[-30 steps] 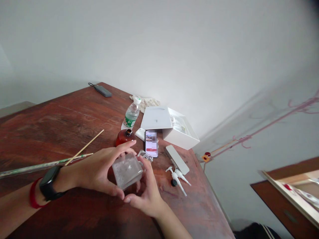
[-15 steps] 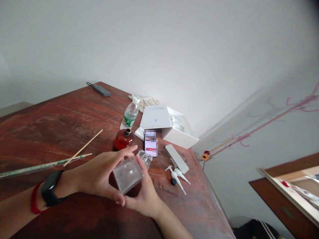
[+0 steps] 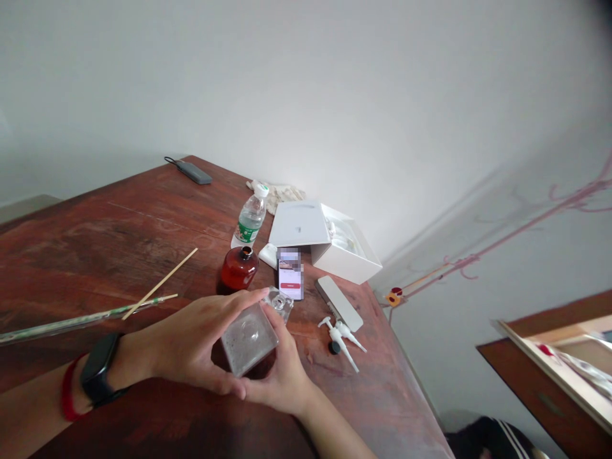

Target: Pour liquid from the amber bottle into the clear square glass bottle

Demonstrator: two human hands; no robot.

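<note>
Between both hands I hold a clear, square-faced plastic container [image 3: 249,339], its flat face turned up toward me. My left hand [image 3: 203,341], with a black watch on the wrist, grips its left side. On the right side, the fingers and thumb of my right hand [image 3: 280,376] close round it, and the two thumbs meet at the near edge. Just beyond the fingers lies a clear plastic piece with a round hole [image 3: 281,302], partly hidden by my hand. Behind my left fingers stands an amber bottle [image 3: 240,269] with an open neck.
A water bottle [image 3: 251,217], a phone [image 3: 290,280] and an open white box [image 3: 347,255] stand or lie farther back. To the right are a grey-white case [image 3: 339,303], white pump heads [image 3: 340,341] and a black cap [image 3: 333,347]. Wooden chopsticks [image 3: 160,284] lie left.
The container and both hands have shifted slightly right and down, and the container's face is turned a little more toward me. Both hands keep their hold.
</note>
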